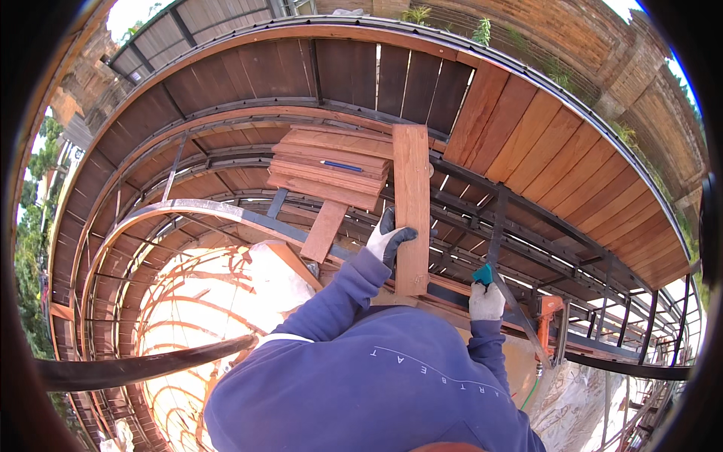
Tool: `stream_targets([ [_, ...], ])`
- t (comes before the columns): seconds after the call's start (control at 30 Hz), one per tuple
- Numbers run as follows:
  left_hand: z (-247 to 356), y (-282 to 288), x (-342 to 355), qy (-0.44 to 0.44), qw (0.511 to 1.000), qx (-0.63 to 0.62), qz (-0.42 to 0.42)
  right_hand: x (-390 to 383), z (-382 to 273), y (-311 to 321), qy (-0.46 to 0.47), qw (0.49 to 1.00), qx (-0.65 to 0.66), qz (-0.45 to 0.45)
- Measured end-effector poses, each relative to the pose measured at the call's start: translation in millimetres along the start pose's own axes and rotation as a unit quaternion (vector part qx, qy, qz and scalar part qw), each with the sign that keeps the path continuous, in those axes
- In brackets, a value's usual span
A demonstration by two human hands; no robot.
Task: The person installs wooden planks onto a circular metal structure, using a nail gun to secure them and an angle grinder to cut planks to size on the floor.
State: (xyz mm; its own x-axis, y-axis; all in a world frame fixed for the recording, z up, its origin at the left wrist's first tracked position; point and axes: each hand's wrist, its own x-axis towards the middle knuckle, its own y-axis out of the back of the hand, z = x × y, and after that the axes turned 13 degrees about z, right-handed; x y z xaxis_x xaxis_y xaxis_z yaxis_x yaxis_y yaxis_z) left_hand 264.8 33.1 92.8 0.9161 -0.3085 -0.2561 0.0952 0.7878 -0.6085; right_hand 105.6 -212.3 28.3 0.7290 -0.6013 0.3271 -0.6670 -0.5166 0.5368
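Note:
My left hand (390, 238), in a grey and black work glove, is closed around the left edge of an upright-lying reddish wooden board (411, 196). The board's long side runs away from me across the dark metal frame. At the right, my gloved right hand (486, 300) is closed on a small teal object (483, 274) whose kind I cannot make out. A grey metal strip (518, 313) passes beside that hand. Left of the board, a stack of cut boards (324, 177) carries a blue pencil (341, 166).
An orange tool or clamp (550, 307) is at the right by the metal bars. A short plank (325, 231) sticks out below the stack. Fitted wooden slats (550, 147) line the curved structure at the far right. A curved metal rail (188, 205) sweeps around the left.

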Motion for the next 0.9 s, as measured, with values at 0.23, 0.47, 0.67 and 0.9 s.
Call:
stream_targets([
  [0.23,22.3,44.8,-20.0,-0.130,0.984,0.086,0.085,43.5,-166.4,-0.5,0.242,0.901,0.021,-0.360],
  [0.47,67.9,103.5,-57.4,-0.139,0.979,0.067,0.135,48.3,-267.3,-79.9,0.351,0.733,-0.091,-0.576],
  [0.67,99.3,155.9,-106.2,-0.103,0.962,-0.018,0.251,53.9,-309.3,-127.5,0.333,0.757,0.071,-0.558],
  [0.9,95.0,257.8,-121.9,-0.204,0.927,0.046,0.313,220.9,-226.7,-261.2,0.361,0.897,-0.069,-0.244],
])
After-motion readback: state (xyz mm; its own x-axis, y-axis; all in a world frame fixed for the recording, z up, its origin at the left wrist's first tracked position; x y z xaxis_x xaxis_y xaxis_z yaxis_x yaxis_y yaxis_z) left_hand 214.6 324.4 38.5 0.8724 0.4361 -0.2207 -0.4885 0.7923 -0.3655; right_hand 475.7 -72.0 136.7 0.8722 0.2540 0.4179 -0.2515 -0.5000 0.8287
